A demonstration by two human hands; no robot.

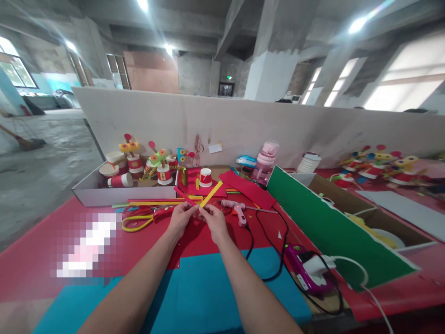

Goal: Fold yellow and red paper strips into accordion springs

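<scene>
My left hand (181,219) and my right hand (214,223) meet over the middle of the table, fingertips pinched close together. Between them are a yellow paper strip (212,193) slanting up to the right and a red paper strip (183,195) slanting up to the left. The two strips meet at my fingertips; whether they are joined there is hidden. Right of my right hand lies a pink hot glue gun (236,207). Scissors with yellow handles (138,224) lie left of my left hand, near several loose coloured strips (153,202).
A white box (121,196) at the left holds paper-cup figures (163,174). A red-and-white cup (206,177) stands behind my hands. On the right are a green-sided box (323,227) and a purple power strip (302,269) with cables. Blue sheets (208,292) lie in front.
</scene>
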